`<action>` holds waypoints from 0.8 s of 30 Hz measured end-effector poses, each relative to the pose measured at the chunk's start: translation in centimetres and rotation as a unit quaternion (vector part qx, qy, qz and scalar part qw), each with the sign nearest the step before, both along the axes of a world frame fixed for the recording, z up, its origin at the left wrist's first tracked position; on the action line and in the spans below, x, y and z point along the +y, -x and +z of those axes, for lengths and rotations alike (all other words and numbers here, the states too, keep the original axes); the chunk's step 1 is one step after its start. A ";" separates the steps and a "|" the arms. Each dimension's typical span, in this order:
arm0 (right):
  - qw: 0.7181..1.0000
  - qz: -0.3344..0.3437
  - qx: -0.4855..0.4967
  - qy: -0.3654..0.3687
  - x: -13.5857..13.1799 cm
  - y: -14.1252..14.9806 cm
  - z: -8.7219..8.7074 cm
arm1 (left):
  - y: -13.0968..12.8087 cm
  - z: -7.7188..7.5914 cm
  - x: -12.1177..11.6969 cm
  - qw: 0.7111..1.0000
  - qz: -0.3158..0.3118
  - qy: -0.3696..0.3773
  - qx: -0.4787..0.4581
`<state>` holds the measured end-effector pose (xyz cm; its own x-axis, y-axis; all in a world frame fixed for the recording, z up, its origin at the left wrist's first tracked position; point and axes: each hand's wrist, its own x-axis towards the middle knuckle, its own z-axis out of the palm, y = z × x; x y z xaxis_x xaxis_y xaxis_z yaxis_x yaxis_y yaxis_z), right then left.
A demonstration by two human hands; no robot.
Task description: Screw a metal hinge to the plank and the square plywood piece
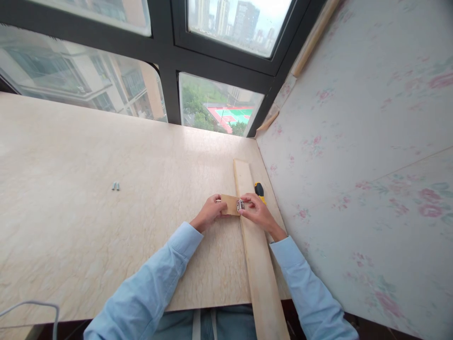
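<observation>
Just below the middle of the frame, the left hand [211,208] pinches a small wooden piece [230,205], thumb on top; the fingers cover its left end, so that end cannot be made out. At the piece's right end, the right hand [257,210] pinches a shiny metal hinge [240,205] between thumb and fingertips; its finer parts are too small to read. Whether the wooden piece touches the long board [260,255] under the right hand cannot be told.

That board slants from the centre to the bottom edge, where the frame cuts it off after it overhangs the tabletop's [88,236] front edge. Right of it, a black and yellow handle [259,188] shows only in part, the rest hidden by the right hand and board. Only a narrow strip separates board from floral wall [336,165]; the wider room lies left, where two screws [115,186] sit well apart from the hands. At lower left, a pale cable [42,302] runs out of frame.
</observation>
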<state>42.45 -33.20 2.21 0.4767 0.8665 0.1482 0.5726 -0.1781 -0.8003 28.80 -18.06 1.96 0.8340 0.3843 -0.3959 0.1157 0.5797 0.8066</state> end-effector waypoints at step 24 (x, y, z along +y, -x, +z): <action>0.998 -0.016 -0.022 -0.058 -0.3 0.7 -0.8 | -2.1 -0.4 -0.4 0.995 0.016 -0.085 0.056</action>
